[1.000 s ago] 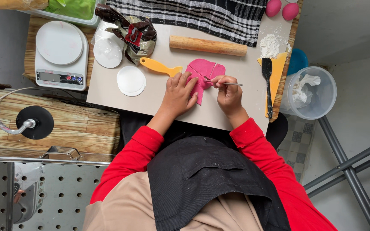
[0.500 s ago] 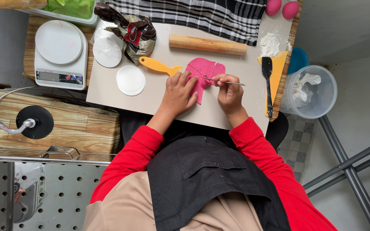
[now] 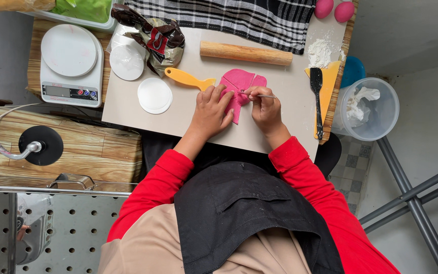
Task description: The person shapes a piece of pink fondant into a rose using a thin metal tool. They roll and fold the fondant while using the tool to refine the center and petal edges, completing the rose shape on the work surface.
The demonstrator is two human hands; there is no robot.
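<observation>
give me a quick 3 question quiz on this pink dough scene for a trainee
1. True or false: the left hand rests flat on the pink dough.
2. Which thing lies nearest the dough's left edge? A) wooden rolling pin B) yellow scraper C) kitchen scale
3. Fill in: the right hand pinches a thin ____ tool against the dough.

Key
1. True: its fingers press on the dough's lower left part.
2. B: the scraper's blade end reaches the dough, while the pin lies apart above it and the scale sits far left.
3. Metal: a slim, needle-like pick whose end sticks out to the right.
</observation>
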